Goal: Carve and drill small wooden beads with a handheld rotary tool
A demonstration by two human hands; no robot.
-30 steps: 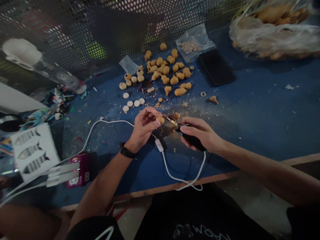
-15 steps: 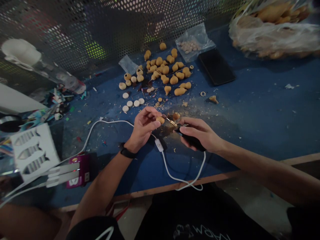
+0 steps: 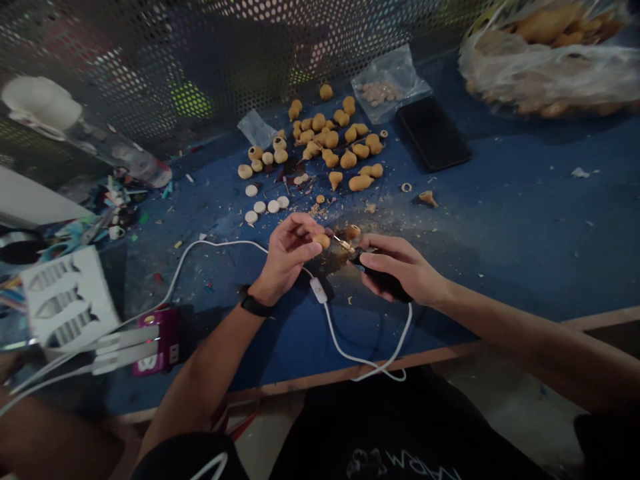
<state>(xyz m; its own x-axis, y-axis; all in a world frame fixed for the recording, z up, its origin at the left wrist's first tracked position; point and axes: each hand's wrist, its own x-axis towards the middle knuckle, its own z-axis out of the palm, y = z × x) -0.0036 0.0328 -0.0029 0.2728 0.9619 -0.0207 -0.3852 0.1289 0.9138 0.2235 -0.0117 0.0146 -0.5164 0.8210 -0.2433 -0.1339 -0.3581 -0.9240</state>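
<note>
My left hand [image 3: 290, 257] is closed on a small tan gourd [image 3: 321, 241], pinched between thumb and fingers. In my right hand [image 3: 395, 267] lies a black corded rotary tool [image 3: 383, 270], its metal collet and bit pointing left at the gourd. The bit's tip is at the gourd's upper right; whether it touches cannot be made out. A cut gourd piece with a dark opening [image 3: 353, 231] lies just beyond the tool. The white cord with an inline switch [image 3: 318, 291] runs beneath my left hand and loops to the tool's rear end.
Several small gourds [image 3: 349, 159] and white discs [image 3: 273, 207] lie ahead amid shavings. Beyond are a black phone [image 3: 433, 133], a bag of pellets [image 3: 383, 90] and a large gourd bag [image 3: 550, 73]. At left are a purple power box [image 3: 167, 340], printed card [image 3: 65, 300] and bottle [image 3: 125, 157].
The small gourd in my left hand has shifted very slightly to the right. My right hand and the rotary tool hold almost the same place.
</note>
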